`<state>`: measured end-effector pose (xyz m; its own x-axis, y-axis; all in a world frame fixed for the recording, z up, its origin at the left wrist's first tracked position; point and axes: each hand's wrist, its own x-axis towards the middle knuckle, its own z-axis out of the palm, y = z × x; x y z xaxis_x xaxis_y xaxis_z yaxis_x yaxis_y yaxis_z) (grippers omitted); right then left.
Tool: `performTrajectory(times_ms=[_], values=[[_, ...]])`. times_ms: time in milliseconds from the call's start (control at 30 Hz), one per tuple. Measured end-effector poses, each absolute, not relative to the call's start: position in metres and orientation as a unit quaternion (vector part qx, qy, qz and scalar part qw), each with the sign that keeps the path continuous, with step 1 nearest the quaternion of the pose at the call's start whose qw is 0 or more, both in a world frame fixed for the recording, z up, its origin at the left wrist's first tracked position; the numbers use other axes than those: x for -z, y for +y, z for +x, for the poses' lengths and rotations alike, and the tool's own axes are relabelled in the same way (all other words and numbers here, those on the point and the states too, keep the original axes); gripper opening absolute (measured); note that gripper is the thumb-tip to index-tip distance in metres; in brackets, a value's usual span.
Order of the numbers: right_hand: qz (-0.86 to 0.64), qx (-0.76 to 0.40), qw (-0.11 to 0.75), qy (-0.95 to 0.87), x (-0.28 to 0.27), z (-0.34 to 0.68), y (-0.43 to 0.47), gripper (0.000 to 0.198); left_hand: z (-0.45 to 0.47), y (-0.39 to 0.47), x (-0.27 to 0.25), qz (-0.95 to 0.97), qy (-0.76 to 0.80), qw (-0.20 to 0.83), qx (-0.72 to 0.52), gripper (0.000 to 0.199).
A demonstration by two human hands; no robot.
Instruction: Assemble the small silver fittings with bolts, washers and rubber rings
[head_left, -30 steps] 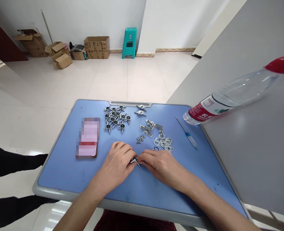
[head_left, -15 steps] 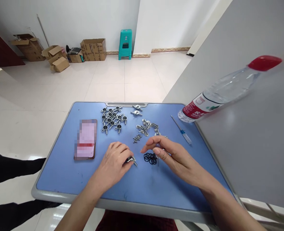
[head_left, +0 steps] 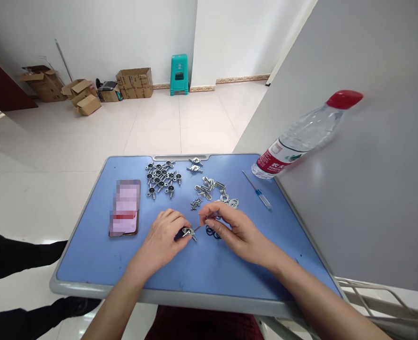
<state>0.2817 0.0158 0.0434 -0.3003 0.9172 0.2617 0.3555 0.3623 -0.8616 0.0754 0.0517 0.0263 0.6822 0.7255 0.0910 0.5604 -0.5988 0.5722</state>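
My left hand (head_left: 164, 236) is closed around a small metal fitting (head_left: 188, 232), with a dark piece by the thumb; part of it is hidden by the fingers. My right hand (head_left: 232, 229) pinches a slim screwdriver (head_left: 197, 228), its thin shaft pointing left at the fitting. Most of its handle is covered by the fingers. Black rubber rings (head_left: 212, 232) lie under and beside the right hand. Just beyond are a small pile of screws (head_left: 196, 204), flat metal plates (head_left: 233, 203) and loose silver pins with plates (head_left: 205, 191).
Several fittings with black centres (head_left: 161, 178) are grouped at the far left of the blue table (head_left: 98, 264). Two silver fittings (head_left: 195, 167) lie near the back edge. A phone (head_left: 126, 208) is at left. Another screwdriver (head_left: 258, 191) and a water bottle (head_left: 290, 146) are at right.
My right hand has moved left and closed in on the fitting, and the screwdriver shaft now shows between the hands. My left hand keeps its hold. The view has shifted slightly.
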Motion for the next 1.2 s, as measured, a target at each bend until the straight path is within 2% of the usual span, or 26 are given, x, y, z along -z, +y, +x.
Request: performTrajectory(times_ms=[400, 667, 867, 1067, 1200], values=[[-0.422, -0.301, 0.357, -0.777, -0.05, 0.278, 0.016, 0.016, 0.074, 0.05, -0.026, 0.881, 0.364, 0.256, -0.16, 0.01], [-0.358, -0.198, 0.397, -0.821, -0.042, 0.267, 0.017, 0.019, 0.076, 0.05, -0.029, 0.883, 0.37, 0.243, -0.156, 0.008], [-0.367, -0.178, 0.401, -0.82, -0.044, 0.268, 0.017, 0.035, 0.076, 0.05, -0.029, 0.883, 0.366, 0.246, -0.163, 0.011], [-0.384, -0.066, 0.426, -0.816, -0.035, 0.267, 0.02, 0.029, 0.076, 0.05, -0.029, 0.883, 0.371, 0.239, -0.161, 0.008], [-0.367, -0.109, 0.41, -0.828, -0.038, 0.266, 0.018, 0.04, 0.075, 0.05, -0.029, 0.882, 0.369, 0.242, -0.165, 0.009]])
